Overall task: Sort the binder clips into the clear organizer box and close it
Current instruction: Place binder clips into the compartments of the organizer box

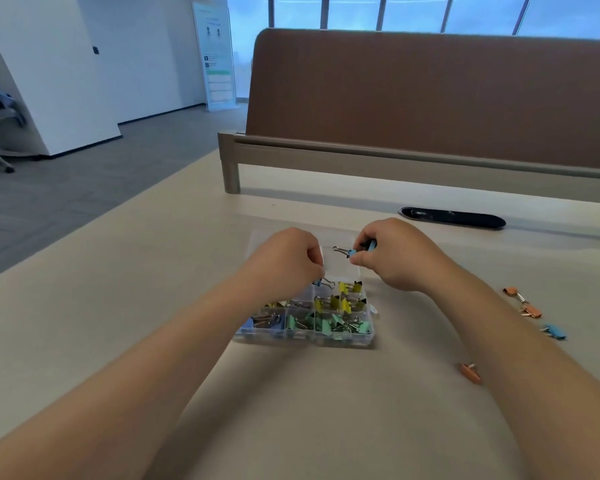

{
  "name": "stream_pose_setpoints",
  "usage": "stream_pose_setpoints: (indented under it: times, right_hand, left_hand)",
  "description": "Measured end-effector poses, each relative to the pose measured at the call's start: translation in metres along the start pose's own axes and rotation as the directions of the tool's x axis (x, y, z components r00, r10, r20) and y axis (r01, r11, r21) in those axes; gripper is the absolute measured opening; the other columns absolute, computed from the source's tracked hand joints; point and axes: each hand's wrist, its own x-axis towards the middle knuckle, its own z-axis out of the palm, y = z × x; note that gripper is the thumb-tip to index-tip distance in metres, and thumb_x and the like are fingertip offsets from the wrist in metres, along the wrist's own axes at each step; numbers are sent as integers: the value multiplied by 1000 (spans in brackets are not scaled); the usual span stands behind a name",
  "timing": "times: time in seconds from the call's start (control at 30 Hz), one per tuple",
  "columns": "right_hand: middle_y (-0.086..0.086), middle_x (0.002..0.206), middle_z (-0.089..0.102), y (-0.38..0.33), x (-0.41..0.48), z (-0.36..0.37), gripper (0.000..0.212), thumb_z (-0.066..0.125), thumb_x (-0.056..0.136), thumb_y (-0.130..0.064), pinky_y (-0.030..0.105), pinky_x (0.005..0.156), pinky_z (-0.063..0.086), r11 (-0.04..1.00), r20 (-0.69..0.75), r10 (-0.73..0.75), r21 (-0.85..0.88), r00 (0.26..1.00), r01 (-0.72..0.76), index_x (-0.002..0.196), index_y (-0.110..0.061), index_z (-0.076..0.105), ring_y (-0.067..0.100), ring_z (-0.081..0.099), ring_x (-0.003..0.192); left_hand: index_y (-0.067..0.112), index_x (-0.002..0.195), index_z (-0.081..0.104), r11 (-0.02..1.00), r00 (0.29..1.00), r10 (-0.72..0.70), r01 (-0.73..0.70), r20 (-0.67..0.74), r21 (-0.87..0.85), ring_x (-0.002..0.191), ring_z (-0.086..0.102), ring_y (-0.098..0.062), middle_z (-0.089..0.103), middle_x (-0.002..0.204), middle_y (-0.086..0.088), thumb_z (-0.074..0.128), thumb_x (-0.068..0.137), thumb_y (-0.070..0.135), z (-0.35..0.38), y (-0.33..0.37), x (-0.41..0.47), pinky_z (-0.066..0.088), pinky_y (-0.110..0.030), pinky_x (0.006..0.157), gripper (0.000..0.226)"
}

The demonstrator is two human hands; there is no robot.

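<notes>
The clear organizer box (370,336) lies open on the table, its compartments holding yellow clips (347,297), green clips (329,323) and blue clips (257,323). My left hand (284,261) hovers over the box's left side, pinching a small blue clip (323,282) by its body. My right hand (392,252) is above the box's far right corner and grips blue clips (352,252), one with its wire handles pointing left. The lid lies flat behind the box, mostly hidden by my hands.
Loose clips lie on the table to the right: orange ones (523,301), a blue one (555,331) and another orange one (470,372) nearer me. A black oval cable port (452,218) sits behind. A brown divider panel (430,98) borders the far side.
</notes>
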Motion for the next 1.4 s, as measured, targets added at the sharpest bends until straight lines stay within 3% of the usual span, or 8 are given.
stream_pose_setpoints:
  times: [0.3,0.53,0.7,1.13,1.2,1.3,1.4]
  right_hand:
    - [-3,87,64,-6,-1,-1,11,69,89,-29,26,59,39,999,60,-47,-7,997,48,93,-19,69,13,56,74]
    - [2,89,66,-8,-4,-2,13,69,90,-28,24,56,39,999,102,-43,-24,994,45,93,-16,71,18,58,77]
    - [1,89,64,-8,-4,-3,14,69,90,-29,24,56,38,999,87,-38,-24,995,41,93,-16,71,17,56,76]
    - [2,91,66,-10,-5,-5,14,69,90,-29,28,62,41,999,85,-42,-29,996,45,94,-15,72,19,58,79]
    - [3,91,66,-10,-5,-4,15,69,90,-29,28,62,42,998,88,-43,-31,995,46,94,-15,72,20,59,80]
    - [4,91,67,-10,-5,-4,16,69,90,-30,28,62,42,998,89,-43,-37,995,47,94,-15,72,21,60,81]
    - [4,91,67,-10,-5,-4,16,69,90,-29,26,61,42,999,88,-42,-30,995,45,93,-14,72,22,61,82]
  left_hand:
    - [16,78,70,999,999,-40,40,-15,8,56,50,-6,60,67,7,65,87,18,8,2,2,37,-21,50,11]
    - [21,81,67,997,1000,-28,29,-10,70,69,55,-11,58,74,9,66,87,20,10,1,3,43,-24,60,6]
    - [14,88,72,993,999,-37,40,-31,110,78,62,-18,68,85,-1,65,90,24,9,3,0,51,-29,71,12]
    - [13,88,74,992,994,-66,74,-84,104,69,59,-16,69,80,-2,62,91,26,13,9,1,44,-26,64,17]
    - [12,91,74,992,995,-62,70,-81,104,77,61,-18,70,88,-4,62,91,25,14,9,0,43,-26,66,18]
    - [11,91,74,991,995,-63,73,-83,115,106,61,-18,67,114,-7,60,92,23,18,9,-1,44,-24,72,19]
    - [13,91,74,984,995,-73,83,-65,160,91,65,-20,71,97,-6,59,93,26,19,10,-1,53,-29,75,19]
